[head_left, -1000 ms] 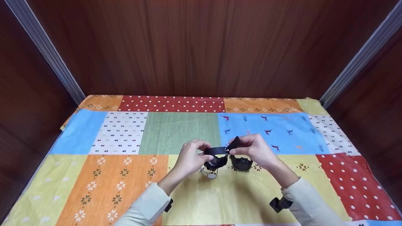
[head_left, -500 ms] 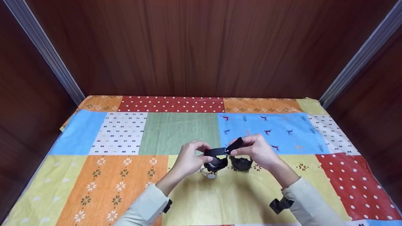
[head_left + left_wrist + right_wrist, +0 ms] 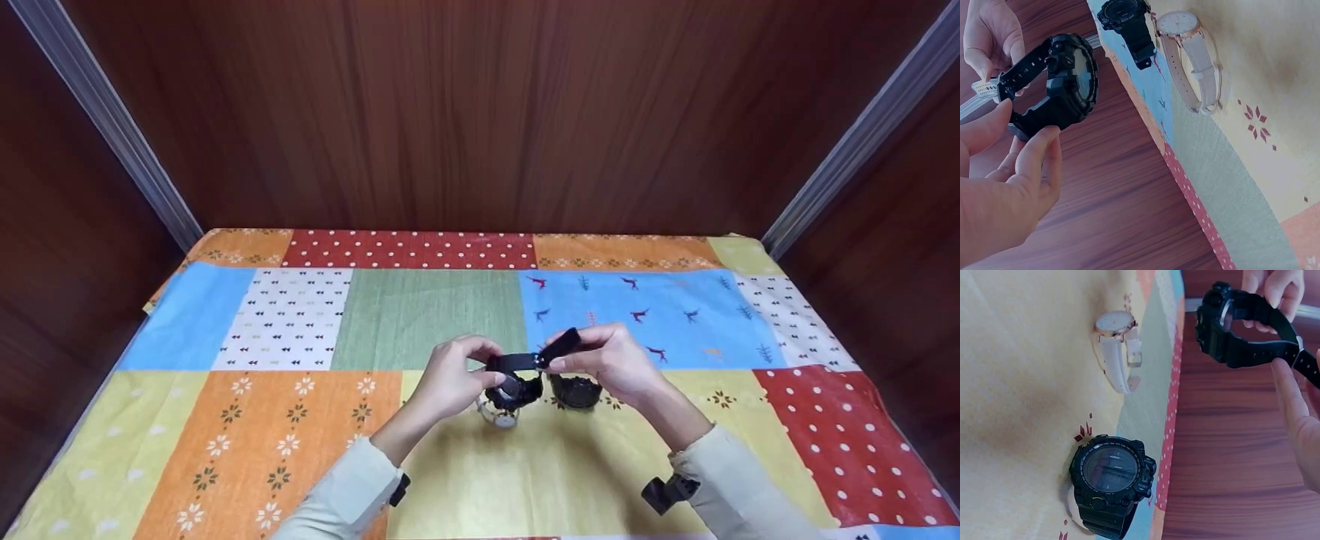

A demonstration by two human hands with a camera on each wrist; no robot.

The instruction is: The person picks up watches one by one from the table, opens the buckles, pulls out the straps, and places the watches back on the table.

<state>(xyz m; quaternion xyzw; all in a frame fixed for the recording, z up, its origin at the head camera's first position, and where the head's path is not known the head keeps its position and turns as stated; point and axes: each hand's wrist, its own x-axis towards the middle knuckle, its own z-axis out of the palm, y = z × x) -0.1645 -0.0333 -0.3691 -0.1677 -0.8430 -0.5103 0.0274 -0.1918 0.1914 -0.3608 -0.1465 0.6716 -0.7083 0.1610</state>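
Note:
Both hands hold one black digital-style wristwatch (image 3: 1072, 84) above the table, its strap looped through the buckle. My left hand (image 3: 456, 381) grips it by the strap near the case, thumb and fingers on either side. Beyond the buckle, my right hand (image 3: 619, 365) pinches the loose end of the strap (image 3: 561, 345), which points up and right. Behind the held watch, a white-strapped watch (image 3: 1178, 23) with a rose-gold rim sits on the cloth, partly hidden in the head view. To its right stands a second black watch (image 3: 1112, 467), strap closed underneath, face up.
A patchwork-print tablecloth (image 3: 480, 480) covers the table. Dark wood panels (image 3: 480, 112) rise behind it and at both sides, with metal strips at the corners. Small black devices are strapped at both sleeves (image 3: 341, 491).
The loose strap end beyond the buckle has tipped slightly to the right and shows more of its length. Both hands stay almost in place, and the two watches on the cloth have not moved.

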